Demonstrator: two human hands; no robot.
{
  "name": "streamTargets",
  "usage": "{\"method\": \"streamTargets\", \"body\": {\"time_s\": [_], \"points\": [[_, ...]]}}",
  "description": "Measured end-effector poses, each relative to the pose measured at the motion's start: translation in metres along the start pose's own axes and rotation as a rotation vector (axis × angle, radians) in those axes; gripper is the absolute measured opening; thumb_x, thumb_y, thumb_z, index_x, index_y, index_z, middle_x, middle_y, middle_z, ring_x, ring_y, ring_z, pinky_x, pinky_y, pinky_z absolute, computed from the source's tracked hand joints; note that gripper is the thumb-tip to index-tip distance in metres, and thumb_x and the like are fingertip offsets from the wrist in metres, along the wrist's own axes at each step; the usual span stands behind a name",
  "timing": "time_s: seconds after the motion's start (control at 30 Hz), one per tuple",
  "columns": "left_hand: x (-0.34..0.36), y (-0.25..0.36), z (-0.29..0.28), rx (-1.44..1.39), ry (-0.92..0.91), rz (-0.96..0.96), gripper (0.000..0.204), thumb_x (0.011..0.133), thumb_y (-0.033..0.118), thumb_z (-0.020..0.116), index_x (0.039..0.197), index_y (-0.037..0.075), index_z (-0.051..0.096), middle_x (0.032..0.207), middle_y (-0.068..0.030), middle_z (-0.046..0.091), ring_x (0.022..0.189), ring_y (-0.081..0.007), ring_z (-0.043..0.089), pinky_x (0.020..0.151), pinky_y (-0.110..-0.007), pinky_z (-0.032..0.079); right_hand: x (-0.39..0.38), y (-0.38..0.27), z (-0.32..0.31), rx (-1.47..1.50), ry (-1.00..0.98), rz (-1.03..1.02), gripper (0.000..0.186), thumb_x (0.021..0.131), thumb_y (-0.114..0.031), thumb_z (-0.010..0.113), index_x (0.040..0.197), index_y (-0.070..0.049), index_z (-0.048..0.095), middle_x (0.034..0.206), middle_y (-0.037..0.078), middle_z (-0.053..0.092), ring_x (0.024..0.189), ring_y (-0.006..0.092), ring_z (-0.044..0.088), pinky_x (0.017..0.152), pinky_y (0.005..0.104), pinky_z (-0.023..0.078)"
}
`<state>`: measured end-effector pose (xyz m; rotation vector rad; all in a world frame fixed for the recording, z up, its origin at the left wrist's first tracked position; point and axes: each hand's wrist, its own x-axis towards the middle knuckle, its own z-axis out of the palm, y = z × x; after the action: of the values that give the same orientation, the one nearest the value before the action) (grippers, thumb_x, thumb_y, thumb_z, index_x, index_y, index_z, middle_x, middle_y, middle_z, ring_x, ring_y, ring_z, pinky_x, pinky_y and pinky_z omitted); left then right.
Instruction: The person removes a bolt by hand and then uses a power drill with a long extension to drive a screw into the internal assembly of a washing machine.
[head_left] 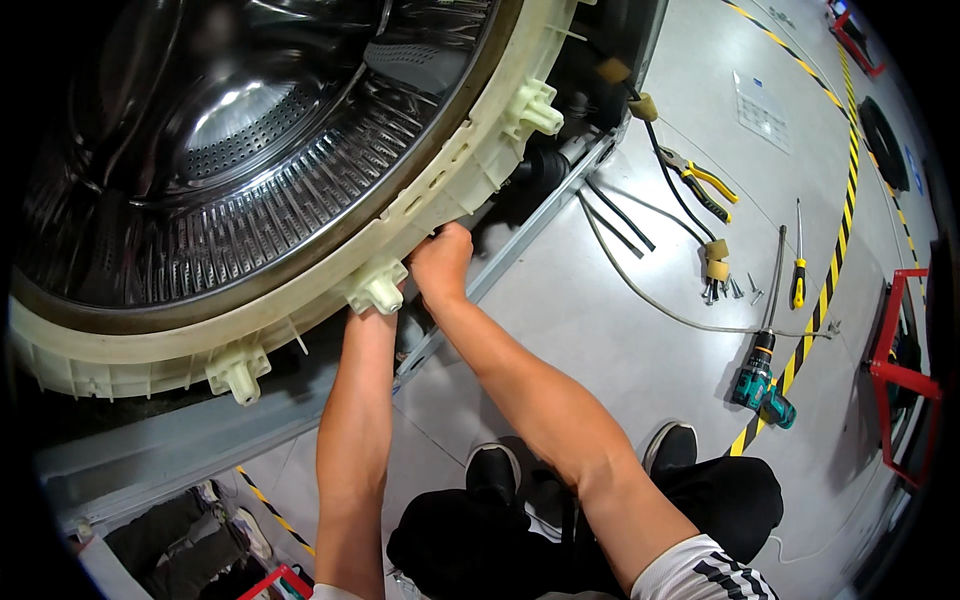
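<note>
Striped sleeve (705, 574) leads to right hand (443, 263), pale tub rim (390, 243) just beyond

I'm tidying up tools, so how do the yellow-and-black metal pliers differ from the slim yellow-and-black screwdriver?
The yellow-and-black metal pliers have two spread handles; the slim yellow-and-black screwdriver has one. In the picture, the pliers' head points up and left, the screwdriver's shaft nearly straight up. The pliers lie nearer the grey metal frame, the screwdriver nearer the black-and-yellow striped tape. Both lie on the grey floor.
</note>
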<state>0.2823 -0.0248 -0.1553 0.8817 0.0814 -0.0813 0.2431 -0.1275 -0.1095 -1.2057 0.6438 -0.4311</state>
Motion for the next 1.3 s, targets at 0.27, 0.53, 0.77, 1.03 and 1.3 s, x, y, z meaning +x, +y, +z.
{"method": "streamTargets", "body": {"time_s": [0.27,0.53,0.77,1.03,1.3], "points": [[0.001,0.001,-0.005,-0.075,0.01,-0.016,0.037,0.085,0.037,0.054,0.109,0.01,0.055,0.11,-0.0053,0.056,0.102,-0.02,0.052,0.094,-0.036,0.039,0.001,-0.003,0.001,-0.141,-0.012,-0.005,0.015,0.068,-0.004,0.062,0.081,0.003,0.064,0.078,0.022,0.063,0.076,0.0365,0.062,0.068,0.0353,0.048],[0.0,-0.001,-0.004,-0.062,-0.002,-0.086,0.036,0.085,0.036,0.053,0.11,0.009,0.054,0.11,-0.0056,0.054,0.105,-0.0193,0.05,0.096,-0.035,0.037,0.002,0.002,0.005,-0.026,-0.005,-0.043,0.015,0.067,0.001,0.058,0.081,0.004,0.063,0.079,0.022,0.063,0.08,0.0375,0.062,0.068,0.0361,0.048],[0.005,0.001,-0.024,-0.018,0.036,-0.078,0.038,0.086,0.036,0.052,0.112,0.009,0.052,0.109,-0.0051,0.056,0.103,-0.019,0.052,0.091,-0.032,0.042,0.001,0.0,0.008,-0.039,-0.021,-0.04,0.015,0.067,0.002,0.056,0.08,0.005,0.063,0.078,0.024,0.062,0.08,0.0377,0.062,0.068,0.0359,0.049],[-0.024,0.016,0.02,0.104,0.11,-0.241,0.041,0.088,0.033,0.047,0.12,0.008,0.048,0.115,-0.0066,0.054,0.106,-0.0177,0.051,0.092,-0.03,0.042,0.0,0.001,0.006,-0.036,-0.003,-0.116,0.016,0.067,0.001,0.057,0.081,0.004,0.064,0.08,0.024,0.061,0.081,0.0384,0.061,0.068,0.0368,0.049],[-0.028,0.018,0.042,0.157,0.248,-0.254,0.036,0.088,0.03,0.046,0.116,0.006,0.05,0.114,-0.008,0.054,0.106,-0.0189,0.051,0.094,-0.031,0.04,0.003,0.011,0.006,-0.108,-0.053,-0.181,0.021,0.067,-0.005,0.064,0.084,0.006,0.063,0.079,0.022,0.064,0.079,0.0316,0.065,0.067,0.035,0.049]]}}
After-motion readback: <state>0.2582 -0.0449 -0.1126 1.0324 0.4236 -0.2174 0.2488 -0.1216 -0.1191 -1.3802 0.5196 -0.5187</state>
